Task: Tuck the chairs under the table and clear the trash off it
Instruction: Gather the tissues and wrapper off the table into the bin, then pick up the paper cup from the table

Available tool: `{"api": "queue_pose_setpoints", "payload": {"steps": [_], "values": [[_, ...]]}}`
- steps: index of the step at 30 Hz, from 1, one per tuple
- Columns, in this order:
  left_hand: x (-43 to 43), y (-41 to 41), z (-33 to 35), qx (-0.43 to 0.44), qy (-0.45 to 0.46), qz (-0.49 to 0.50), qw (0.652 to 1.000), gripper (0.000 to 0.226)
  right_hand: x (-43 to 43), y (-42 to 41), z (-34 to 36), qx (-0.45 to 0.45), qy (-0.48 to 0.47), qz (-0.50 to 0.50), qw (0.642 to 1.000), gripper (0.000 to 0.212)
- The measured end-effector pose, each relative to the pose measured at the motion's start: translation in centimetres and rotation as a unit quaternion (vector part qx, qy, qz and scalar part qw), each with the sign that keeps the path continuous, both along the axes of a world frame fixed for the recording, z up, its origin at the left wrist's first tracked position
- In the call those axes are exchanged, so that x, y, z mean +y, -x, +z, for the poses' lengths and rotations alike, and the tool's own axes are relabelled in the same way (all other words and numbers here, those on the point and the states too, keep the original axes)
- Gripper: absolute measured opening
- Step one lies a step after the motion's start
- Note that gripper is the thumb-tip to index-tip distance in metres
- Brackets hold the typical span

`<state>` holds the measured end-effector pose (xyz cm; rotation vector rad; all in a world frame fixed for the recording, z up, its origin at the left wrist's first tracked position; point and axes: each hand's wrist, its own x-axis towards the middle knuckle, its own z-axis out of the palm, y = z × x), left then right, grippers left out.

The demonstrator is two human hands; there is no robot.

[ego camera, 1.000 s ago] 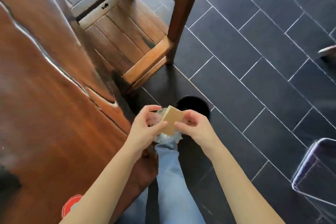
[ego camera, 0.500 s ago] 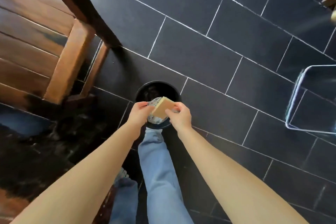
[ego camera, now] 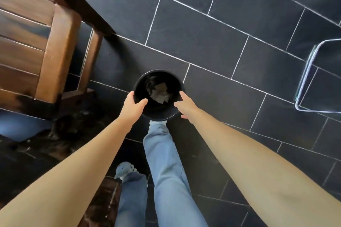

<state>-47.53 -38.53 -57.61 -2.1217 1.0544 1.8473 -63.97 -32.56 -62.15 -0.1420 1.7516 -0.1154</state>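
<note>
Head view, looking straight down. A round black trash bin (ego camera: 159, 115) stood on the dark tiled floor (ego camera: 212, 29), just ahead of the person's jeans leg (ego camera: 166, 162). The trash (ego camera: 160, 94), a crumpled pale wrapper with a tan piece, lay at the bottom of the bin, touched by neither hand. The left hand (ego camera: 133, 105) hung at the bin's left rim, empty, fingers loosely spread and the thumb reaching over the opening. The right hand (ego camera: 186, 106) hung at the right rim, also empty, fingers straight and slightly apart. Contact between either hand and the rim could not be determined. A wooden chair (ego camera: 24, 46) occupied the upper left, near the bin but apart from it. A clear plastic object (ego camera: 324, 88) stood at the right edge, well apart from the bin.
</note>
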Motion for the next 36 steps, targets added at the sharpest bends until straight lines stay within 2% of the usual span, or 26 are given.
{"api": "queue_pose_setpoints", "payload": {"steps": [5, 9, 12, 15, 20, 26, 32, 36], "values": [[1.1, -1.8, 2.9, 0.006, 0.017, -0.008, 1.0, 0.063, 0.2, -1.1, 2.2, 0.014, 0.026, 0.019, 0.999, 0.063], [2.3, -2.6, 5.8, 0.019, 0.073, -0.026, 0.997, 0.055, 0.0, -3.1, 5.3, 0.027, 0.073, 0.038, 0.996, 0.059], [3.2, -4.3, 7.2, -0.019, 0.125, -0.069, 0.99, 0.063, -0.1, -5.0, 8.0, 0.041, 0.127, 0.08, 0.988, 0.052], [3.5, -7.0, 9.2, -0.069, 0.198, -0.147, 0.967, 0.065, -0.5, -7.8, 11.0, 0.045, 0.188, 0.153, 0.969, 0.049], [4.6, -12.3, 14.6, -0.111, 0.342, -0.185, 0.915, 0.063, -1.0, -13.9, 17.8, 0.05, 0.336, 0.263, 0.903, 0.051], [10.2, -21.9, 22.1, -0.16, 0.42, -0.123, 0.885, 0.065, 2.1, -24.4, 26.0, 0.028, 0.463, 0.308, 0.831, 0.049], [18.4, -31.9, 27.7, -0.223, 0.43, 0.009, 0.875, 0.065, 7.0, -34.3, 29.5, -0.024, 0.505, 0.428, 0.749, 0.054], [23.4, -37.6, 30.2, -0.264, 0.457, 0.081, 0.845, 0.066, 9.6, -40.3, 29.5, -0.057, 0.497, 0.515, 0.696, 0.06]]}}
